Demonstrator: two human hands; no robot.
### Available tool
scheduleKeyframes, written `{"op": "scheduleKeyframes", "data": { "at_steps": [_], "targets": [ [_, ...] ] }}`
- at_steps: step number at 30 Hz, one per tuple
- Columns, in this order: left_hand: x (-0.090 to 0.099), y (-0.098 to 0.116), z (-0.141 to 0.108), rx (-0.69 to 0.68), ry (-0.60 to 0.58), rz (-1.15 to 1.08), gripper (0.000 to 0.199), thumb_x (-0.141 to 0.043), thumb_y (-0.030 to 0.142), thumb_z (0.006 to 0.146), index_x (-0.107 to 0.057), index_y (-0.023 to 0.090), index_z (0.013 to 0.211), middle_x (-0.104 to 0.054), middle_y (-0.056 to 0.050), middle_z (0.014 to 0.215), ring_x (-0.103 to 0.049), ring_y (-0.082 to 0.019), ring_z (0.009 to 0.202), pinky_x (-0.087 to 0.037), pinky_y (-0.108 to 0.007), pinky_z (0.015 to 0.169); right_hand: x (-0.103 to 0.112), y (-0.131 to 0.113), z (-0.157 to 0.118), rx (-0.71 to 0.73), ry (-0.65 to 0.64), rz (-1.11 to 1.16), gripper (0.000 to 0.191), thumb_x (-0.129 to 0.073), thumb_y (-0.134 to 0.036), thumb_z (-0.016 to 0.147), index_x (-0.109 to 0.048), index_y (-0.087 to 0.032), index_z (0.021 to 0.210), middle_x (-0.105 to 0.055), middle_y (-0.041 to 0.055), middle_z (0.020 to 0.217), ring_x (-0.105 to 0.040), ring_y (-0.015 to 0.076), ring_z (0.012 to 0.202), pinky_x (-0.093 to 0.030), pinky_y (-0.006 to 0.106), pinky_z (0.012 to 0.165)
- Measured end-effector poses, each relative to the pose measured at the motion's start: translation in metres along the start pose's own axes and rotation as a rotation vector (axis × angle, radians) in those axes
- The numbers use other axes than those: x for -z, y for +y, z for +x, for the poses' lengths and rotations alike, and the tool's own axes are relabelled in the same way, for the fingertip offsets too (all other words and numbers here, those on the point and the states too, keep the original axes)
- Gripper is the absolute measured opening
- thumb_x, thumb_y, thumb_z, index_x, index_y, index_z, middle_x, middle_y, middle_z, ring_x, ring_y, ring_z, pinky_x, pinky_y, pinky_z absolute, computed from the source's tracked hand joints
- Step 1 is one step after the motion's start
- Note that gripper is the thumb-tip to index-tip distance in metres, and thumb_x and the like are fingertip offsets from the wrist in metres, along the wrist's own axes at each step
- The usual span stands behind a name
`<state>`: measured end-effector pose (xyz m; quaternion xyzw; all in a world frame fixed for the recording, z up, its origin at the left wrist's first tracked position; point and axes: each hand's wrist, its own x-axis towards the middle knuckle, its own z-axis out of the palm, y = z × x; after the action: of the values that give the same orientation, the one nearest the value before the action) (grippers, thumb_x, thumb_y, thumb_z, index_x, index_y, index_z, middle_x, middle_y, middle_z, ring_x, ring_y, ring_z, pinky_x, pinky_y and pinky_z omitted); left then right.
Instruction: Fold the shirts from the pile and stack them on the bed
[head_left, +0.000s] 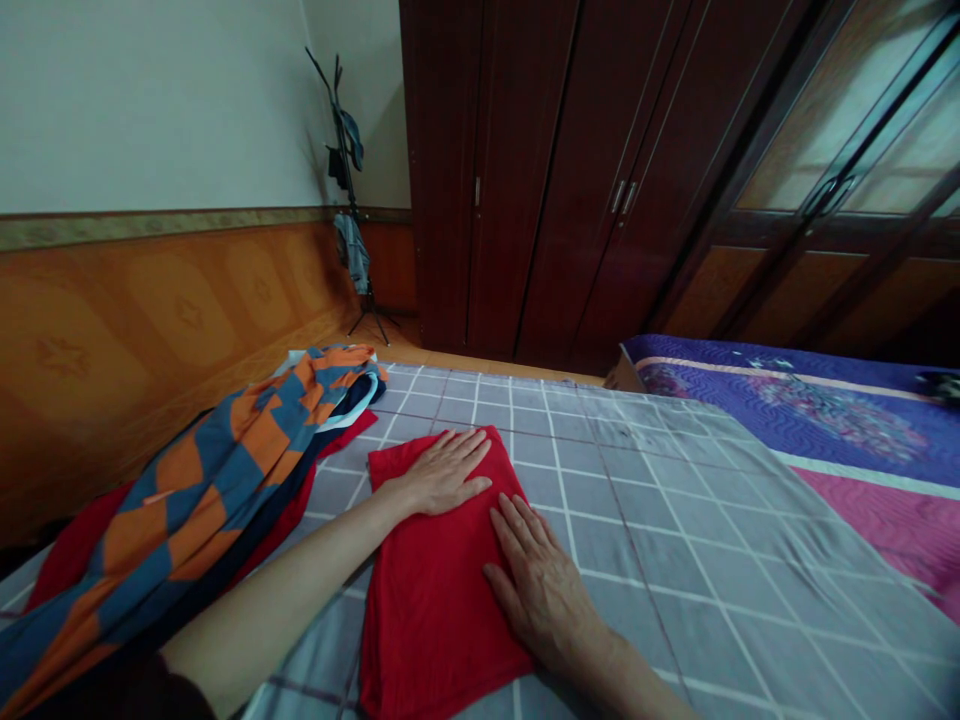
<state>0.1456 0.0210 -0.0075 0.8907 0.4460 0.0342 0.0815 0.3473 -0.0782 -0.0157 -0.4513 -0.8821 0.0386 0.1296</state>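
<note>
A red cloth garment [442,610], folded into a long rectangle, lies on the grey checked bed sheet [675,540] in front of me. My left hand [446,472] rests flat on its far part, fingers stretched toward the upper right. Along its right edge lies my right hand [536,575], palm down with the fingers extended and the thumb apart. Neither hand grips the fabric. What kind of garment it is cannot be made out in its folded state.
To the left is a pile of clothes with an orange and blue checked garment [225,480] on top. A purple and pink quilted cover [810,410] lies at the right. Behind the bed stand a coat rack [346,170] and a dark red wardrobe [540,180].
</note>
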Motion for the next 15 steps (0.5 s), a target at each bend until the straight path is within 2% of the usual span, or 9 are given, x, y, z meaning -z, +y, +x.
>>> {"op": "scheduleKeyframes", "data": {
  "at_steps": [3,5,8,9,11,13,15],
  "targets": [
    [-0.001,-0.029,-0.025,0.063,0.042,0.051,0.065,-0.019,0.054,0.096,-0.016,0.017,0.148,-0.014,-0.007,0.155,-0.008,-0.018,0.143,-0.007,-0.04,0.116,-0.001,0.001,0.0,-0.007,0.001,0.013,0.055,-0.048,-0.029,0.089,-0.04,-0.01,0.14,-0.031,0.0141,0.147,-0.026,0.0294,0.137,-0.031,0.049,0.11],
    [0.0,-0.049,-0.041,0.167,0.07,0.091,0.064,-0.021,0.052,0.096,-0.019,0.015,0.148,-0.017,-0.009,0.154,-0.011,-0.021,0.143,-0.01,-0.042,0.115,-0.002,0.0,0.0,-0.01,0.003,0.016,0.055,-0.048,-0.03,0.089,-0.04,-0.01,0.14,-0.03,0.0141,0.147,-0.025,0.0296,0.137,-0.031,0.05,0.11],
    [0.005,-0.058,-0.056,0.3,0.132,0.162,0.063,-0.026,0.05,0.095,-0.026,0.011,0.145,-0.022,-0.014,0.152,-0.013,-0.026,0.142,-0.009,-0.049,0.114,-0.003,-0.001,0.001,-0.012,0.012,0.014,0.055,-0.047,-0.029,0.089,-0.04,-0.01,0.14,-0.03,0.0141,0.147,-0.025,0.0295,0.137,-0.03,0.05,0.11],
    [0.007,-0.053,-0.058,0.295,0.15,0.169,0.063,-0.027,0.049,0.096,-0.027,0.01,0.145,-0.022,-0.014,0.152,-0.013,-0.026,0.142,-0.008,-0.049,0.114,-0.003,-0.002,0.001,-0.013,0.015,0.013,0.055,-0.048,-0.029,0.089,-0.04,-0.01,0.14,-0.031,0.0141,0.147,-0.025,0.0296,0.137,-0.03,0.049,0.11],
    [0.01,-0.032,-0.056,0.198,0.154,0.144,0.062,-0.025,0.049,0.096,-0.023,0.013,0.146,-0.018,-0.011,0.154,-0.009,-0.023,0.143,-0.007,-0.047,0.115,-0.003,-0.002,0.001,-0.013,0.019,0.01,0.055,-0.048,-0.029,0.089,-0.04,-0.009,0.14,-0.032,0.0143,0.147,-0.026,0.0299,0.137,-0.031,0.049,0.11],
    [0.01,-0.003,-0.052,0.078,0.101,0.085,0.065,-0.026,0.053,0.095,-0.017,0.017,0.148,-0.013,-0.008,0.155,-0.006,-0.021,0.143,-0.008,-0.044,0.116,-0.003,-0.001,0.001,-0.008,0.017,0.007,0.055,-0.049,-0.028,0.088,-0.041,-0.008,0.139,-0.032,0.0147,0.146,-0.026,0.0299,0.137,-0.03,0.049,0.11],
    [0.01,0.023,-0.052,0.016,0.011,0.029,0.072,-0.03,0.059,0.092,-0.015,0.017,0.148,-0.01,-0.009,0.155,-0.003,-0.022,0.143,-0.007,-0.045,0.116,-0.002,0.0,0.001,-0.002,0.011,0.006,0.055,-0.049,-0.029,0.089,-0.041,-0.007,0.139,-0.033,0.0149,0.146,-0.027,0.0294,0.136,-0.03,0.048,0.111]
  ]
}}
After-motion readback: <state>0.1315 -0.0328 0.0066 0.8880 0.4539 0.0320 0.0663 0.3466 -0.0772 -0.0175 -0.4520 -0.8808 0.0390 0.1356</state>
